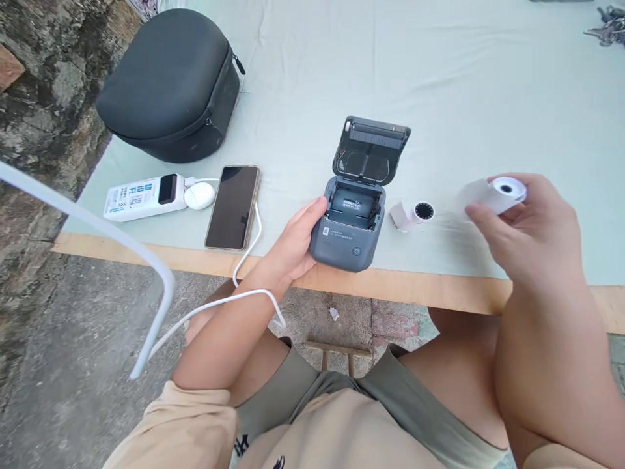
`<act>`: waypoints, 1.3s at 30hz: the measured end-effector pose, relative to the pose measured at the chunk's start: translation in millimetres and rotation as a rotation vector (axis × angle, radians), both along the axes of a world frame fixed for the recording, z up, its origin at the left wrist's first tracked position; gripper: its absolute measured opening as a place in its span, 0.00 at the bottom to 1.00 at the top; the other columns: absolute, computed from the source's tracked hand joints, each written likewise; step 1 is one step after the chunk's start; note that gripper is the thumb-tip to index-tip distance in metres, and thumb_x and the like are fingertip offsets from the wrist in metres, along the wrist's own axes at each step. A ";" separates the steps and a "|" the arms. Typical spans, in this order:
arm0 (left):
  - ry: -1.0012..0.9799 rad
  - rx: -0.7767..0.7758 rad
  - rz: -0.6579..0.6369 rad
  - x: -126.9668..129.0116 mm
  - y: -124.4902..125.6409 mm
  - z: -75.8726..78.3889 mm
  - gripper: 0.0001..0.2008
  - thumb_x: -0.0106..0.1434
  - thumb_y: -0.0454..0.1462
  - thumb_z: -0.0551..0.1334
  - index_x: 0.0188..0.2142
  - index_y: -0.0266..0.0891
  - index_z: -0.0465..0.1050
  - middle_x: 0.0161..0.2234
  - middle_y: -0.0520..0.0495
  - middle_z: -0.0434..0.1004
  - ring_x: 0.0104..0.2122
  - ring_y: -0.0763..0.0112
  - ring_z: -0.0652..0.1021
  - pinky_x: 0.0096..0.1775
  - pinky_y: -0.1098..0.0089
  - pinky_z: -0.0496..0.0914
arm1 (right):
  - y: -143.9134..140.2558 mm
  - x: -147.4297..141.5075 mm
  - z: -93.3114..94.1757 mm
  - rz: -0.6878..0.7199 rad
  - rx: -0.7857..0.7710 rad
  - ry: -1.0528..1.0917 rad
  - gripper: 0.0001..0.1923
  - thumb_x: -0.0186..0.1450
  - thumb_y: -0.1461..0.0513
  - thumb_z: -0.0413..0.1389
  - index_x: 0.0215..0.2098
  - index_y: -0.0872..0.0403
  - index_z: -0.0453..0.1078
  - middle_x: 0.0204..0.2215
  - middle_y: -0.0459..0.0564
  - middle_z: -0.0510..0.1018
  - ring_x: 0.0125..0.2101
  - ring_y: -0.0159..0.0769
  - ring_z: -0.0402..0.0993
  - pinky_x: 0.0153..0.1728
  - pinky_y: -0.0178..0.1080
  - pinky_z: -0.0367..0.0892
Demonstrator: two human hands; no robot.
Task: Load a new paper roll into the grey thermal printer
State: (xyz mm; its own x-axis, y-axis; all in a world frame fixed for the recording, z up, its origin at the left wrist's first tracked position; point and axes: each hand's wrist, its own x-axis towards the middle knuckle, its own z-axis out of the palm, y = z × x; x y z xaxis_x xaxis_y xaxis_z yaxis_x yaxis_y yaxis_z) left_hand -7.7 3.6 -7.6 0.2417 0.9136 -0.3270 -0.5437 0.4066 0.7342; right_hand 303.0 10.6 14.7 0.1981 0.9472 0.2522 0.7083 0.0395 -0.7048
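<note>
The label printer (352, 225) sits at the lower middle of the frame, near the table (439, 286) edge, lid tipped back and its paper bay showing dark, with no roll in it that I can make out. My left hand (295, 244) cups its left side, thumb on the top edge, steadying it without lifting. My right hand (527, 225), at the right of the frame, grasps a white paper roll (502, 192) between thumb and fingers, held above the table and well apart from the printer. As I judge it, the roll's loose tail could unwind or crease if my grip slackens, and the printer is close enough to the edge to slide off if nudged. Between the two lies a small spent core (414, 215). Left of the printer are a phone (233, 206), a white cable (254, 251) and a power bank (144, 197). At the upper left is a zipped dark case (168, 81), contents hidden.
</note>
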 end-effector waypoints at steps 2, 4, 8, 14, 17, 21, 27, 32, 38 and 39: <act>-0.012 -0.004 -0.002 0.0 0.4 0.1 0.19 0.70 0.54 0.70 0.39 0.40 0.81 0.36 0.45 0.89 0.48 0.52 0.89 0.49 0.60 0.86 | 1.4 0.4 0.1 -0.070 -0.055 -0.082 0.19 0.54 0.57 0.69 0.45 0.46 0.77 0.41 0.52 0.82 0.36 0.37 0.75 0.36 0.43 0.68; -0.017 -0.013 0.001 0.4 0.5 0.6 0.17 0.72 0.53 0.69 0.40 0.41 0.82 0.36 0.46 0.89 0.47 0.53 0.90 0.49 0.60 0.86 | 5.2 2.2 -0.6 -0.122 -0.130 -0.137 0.20 0.52 0.58 0.70 0.44 0.45 0.78 0.41 0.52 0.83 0.33 0.36 0.72 0.33 0.41 0.63; -0.016 -0.021 0.011 1.8 0.0 1.2 0.17 0.74 0.51 0.67 0.40 0.41 0.82 0.39 0.45 0.90 0.52 0.51 0.89 0.53 0.58 0.86 | 7.0 6.2 -0.1 -0.117 -0.176 -0.211 0.40 0.47 0.57 0.74 0.59 0.45 0.74 0.54 0.56 0.83 0.39 0.41 0.75 0.36 0.43 0.64; -0.027 -0.009 0.031 2.7 -1.3 -0.1 0.17 0.74 0.51 0.65 0.40 0.40 0.82 0.41 0.44 0.90 0.56 0.49 0.87 0.55 0.56 0.85 | -17.8 -23.4 8.9 0.117 0.199 -0.247 0.30 0.61 0.55 0.65 0.60 0.47 0.72 0.51 0.55 0.81 0.28 0.31 0.69 0.37 0.45 0.70; -0.022 -0.006 0.034 2.9 -1.5 0.8 0.17 0.75 0.50 0.64 0.40 0.40 0.82 0.41 0.43 0.90 0.57 0.48 0.87 0.56 0.56 0.85 | -21.9 -47.6 -2.1 0.244 0.095 -0.333 0.31 0.66 0.52 0.62 0.65 0.51 0.71 0.51 0.59 0.79 0.36 0.37 0.73 0.39 0.45 0.72; -0.016 0.012 0.040 3.9 -2.1 1.7 0.16 0.75 0.51 0.65 0.43 0.40 0.82 0.43 0.45 0.90 0.58 0.49 0.86 0.56 0.56 0.84 | -14.9 -61.7 -18.4 0.279 -0.003 -0.339 0.28 0.67 0.54 0.59 0.64 0.50 0.73 0.49 0.58 0.79 0.38 0.39 0.75 0.37 0.44 0.71; -0.019 0.001 0.045 5.5 -2.2 3.5 0.16 0.76 0.51 0.65 0.46 0.40 0.82 0.44 0.45 0.90 0.57 0.49 0.87 0.56 0.56 0.85 | -15.4 -64.7 -12.4 0.268 -0.079 0.147 0.34 0.63 0.54 0.66 0.65 0.45 0.64 0.46 0.50 0.80 0.37 0.36 0.77 0.42 0.48 0.80; -0.012 0.011 0.057 6.1 -2.7 5.4 0.14 0.76 0.47 0.65 0.43 0.39 0.81 0.43 0.45 0.89 0.57 0.50 0.87 0.56 0.57 0.84 | -8.1 -57.5 -6.2 0.325 -0.222 0.504 0.26 0.65 0.50 0.61 0.59 0.45 0.61 0.51 0.52 0.81 0.47 0.42 0.85 0.41 0.48 0.84; -0.015 0.021 0.058 7.1 -4.9 3.8 0.13 0.75 0.47 0.67 0.43 0.40 0.80 0.44 0.46 0.89 0.57 0.51 0.87 0.55 0.58 0.85 | -2.6 -56.9 3.5 0.457 -0.404 0.756 0.28 0.70 0.48 0.56 0.65 0.43 0.64 0.59 0.54 0.78 0.58 0.46 0.82 0.51 0.53 0.84; -0.012 0.018 0.062 7.3 -5.4 3.8 0.13 0.74 0.48 0.68 0.43 0.40 0.80 0.44 0.45 0.89 0.57 0.51 0.87 0.54 0.58 0.85 | -4.2 -61.1 3.9 0.435 -0.348 0.691 0.29 0.69 0.50 0.58 0.66 0.42 0.64 0.56 0.54 0.79 0.55 0.45 0.83 0.49 0.51 0.85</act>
